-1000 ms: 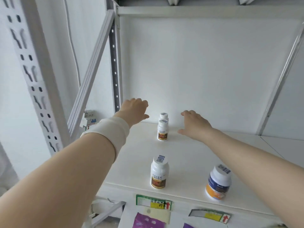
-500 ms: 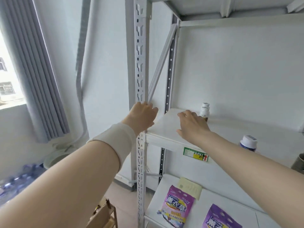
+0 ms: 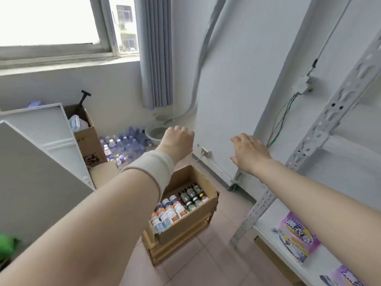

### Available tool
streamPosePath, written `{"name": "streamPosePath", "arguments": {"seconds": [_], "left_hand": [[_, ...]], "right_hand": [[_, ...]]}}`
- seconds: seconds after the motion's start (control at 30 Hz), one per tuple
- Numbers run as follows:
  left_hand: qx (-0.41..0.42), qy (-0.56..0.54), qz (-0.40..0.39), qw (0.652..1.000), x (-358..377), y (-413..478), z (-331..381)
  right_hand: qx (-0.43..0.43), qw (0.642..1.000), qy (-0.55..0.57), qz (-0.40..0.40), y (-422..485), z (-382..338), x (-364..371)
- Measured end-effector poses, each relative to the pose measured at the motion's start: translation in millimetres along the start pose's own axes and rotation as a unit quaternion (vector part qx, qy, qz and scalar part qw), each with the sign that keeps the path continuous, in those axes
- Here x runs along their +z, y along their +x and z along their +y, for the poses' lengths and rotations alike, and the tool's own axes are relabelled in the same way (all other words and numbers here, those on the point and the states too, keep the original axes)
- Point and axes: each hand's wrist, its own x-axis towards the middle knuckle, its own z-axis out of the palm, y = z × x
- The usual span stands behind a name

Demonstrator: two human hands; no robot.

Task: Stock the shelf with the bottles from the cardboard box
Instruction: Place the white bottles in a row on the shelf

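An open cardboard box stands on a wooden crate on the floor, left of the white metal shelf. Several bottles fill it: white ones with orange labels in front, dark ones behind. My left hand, with a white wristband, hangs in the air above the box's far edge, fingers loosely curled, holding nothing. My right hand hovers to the right of the box near the shelf post, fingers relaxed and spread, empty. The shelf board with the stocked bottles is out of view.
Purple packets lie on the lower shelf board at the right. Grey panels lean at the left beside a second cardboard box. Several plastic water bottles are heaped under the window. A wall socket sits behind the box.
The view has swung left and down from the shelf board to the box on the floor. Both hands have come off the shelf and stayed empty.
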Motion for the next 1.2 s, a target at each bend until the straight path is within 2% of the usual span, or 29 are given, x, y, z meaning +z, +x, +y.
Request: {"name": "streamPosePath", "arguments": {"seconds": [0.17, 0.37, 0.63, 0.73, 0.83, 0.97, 1.03, 1.2], "left_hand": [[-0.029, -0.031, -0.075, 0.996, 95, -4, -28], [-0.081, -0.096, -0.178, 0.976, 201, 14, -38], [-0.186, -0.207, -0.338, 0.899, 335, 24, -22], [-0.225, -0.264, -0.394, 0.852, 375, 24, -4], [-0.306, -0.341, -0.419, 0.784, 419, 28, 11], [-0.439, -0.451, -0.416, 0.656, 473, 37, 25], [-0.483, -0.486, -0.406, 0.605, 492, 42, 31], [-0.517, -0.528, -0.387, 0.551, 517, 47, 36]], "right_hand": [[-0.069, 0.996, -0.012, -0.055, 49, -55, 70], [-0.134, 0.982, -0.013, -0.136, 116, -83, 172], [-0.206, 0.934, -0.017, -0.293, 174, -101, 311], [-0.215, 0.912, -0.013, -0.348, 184, -109, 351], [-0.192, 0.897, 0.017, -0.397, 194, -117, 392], [-0.085, 0.878, 0.098, -0.462, 207, -129, 445], [-0.034, 0.864, 0.129, -0.485, 212, -135, 465], [0.023, 0.831, 0.205, -0.517, 215, -143, 493]]}}
